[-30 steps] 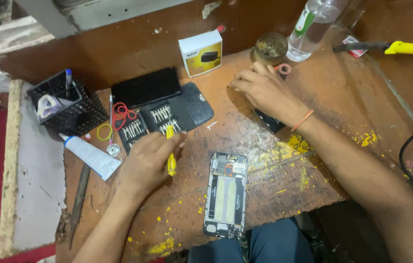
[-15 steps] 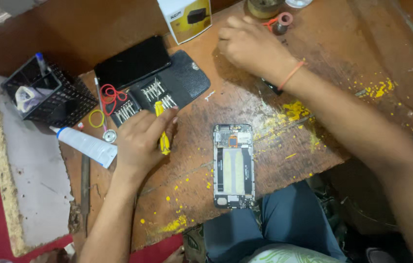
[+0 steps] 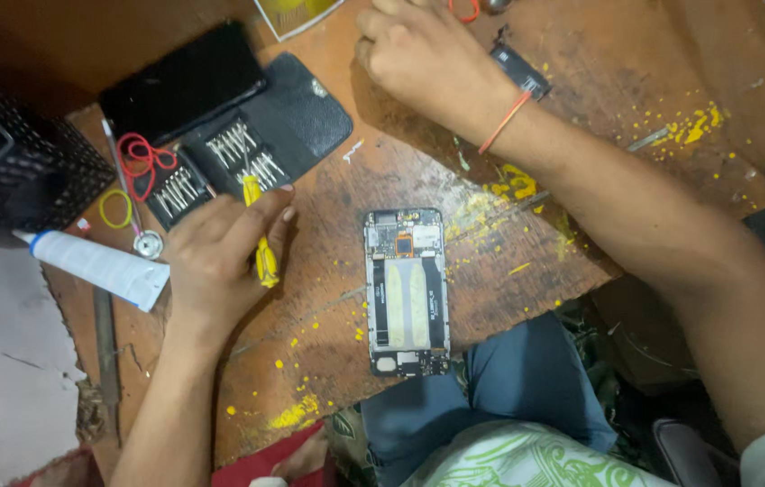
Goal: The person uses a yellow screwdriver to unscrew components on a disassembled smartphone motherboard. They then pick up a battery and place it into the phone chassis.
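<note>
Yellow-handled screwdriver [image 3: 261,236] sits gripped in my left hand [image 3: 215,261], fingers curled around it, just below the open black bit case [image 3: 256,144]. Beside it on the wooden bench [image 3: 526,252] lies the opened phone [image 3: 405,290]. My right hand [image 3: 432,59] rests at the far edge, fingers bent; I cannot tell whether it holds anything.

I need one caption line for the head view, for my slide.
Left hand holds a yellow-handled screwdriver beside an opened phone without its back cover; right hand rests near the worn wooden table's far edge.
</note>
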